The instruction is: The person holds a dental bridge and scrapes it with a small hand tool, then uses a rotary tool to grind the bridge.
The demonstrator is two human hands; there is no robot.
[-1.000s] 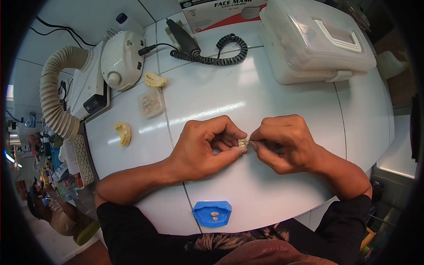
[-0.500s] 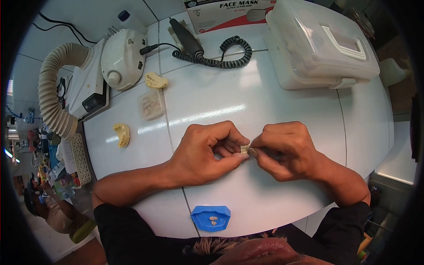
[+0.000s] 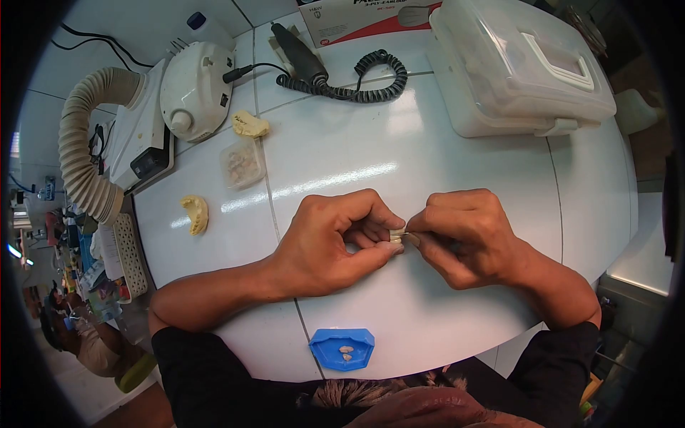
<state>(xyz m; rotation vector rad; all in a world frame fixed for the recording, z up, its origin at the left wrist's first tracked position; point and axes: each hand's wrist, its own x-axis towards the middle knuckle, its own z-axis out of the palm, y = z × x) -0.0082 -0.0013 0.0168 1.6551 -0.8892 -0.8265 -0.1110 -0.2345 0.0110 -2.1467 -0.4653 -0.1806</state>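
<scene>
Between its thumb and fingers, my left hand (image 3: 332, 242) pinches a small pale yellow-white piece (image 3: 396, 236). My right hand (image 3: 467, 239) is closed on a thin tool, whose tip (image 3: 406, 233) meets the right side of that piece; most of the tool is hidden by the fingers. A blue tray (image 3: 322, 349) with small pale bits in it lies below, near the table's front edge. Two yellow casts, one upper (image 3: 250, 124) and one lower (image 3: 195, 215), lie to the left, with a clear box (image 3: 242, 164) of small pieces between them.
A white control unit (image 3: 193, 93), a ribbed hose (image 3: 75, 150) and a black handpiece (image 3: 300, 57) with coiled cord stand at the back left. A mask box (image 3: 364, 21) and a translucent case (image 3: 521, 78) are behind. Another person (image 3: 93, 342) sits at far left.
My right hand's fingers have shifted slightly, and the thin tool's tip shows more clearly at the piece. The whole view has moved a little.
</scene>
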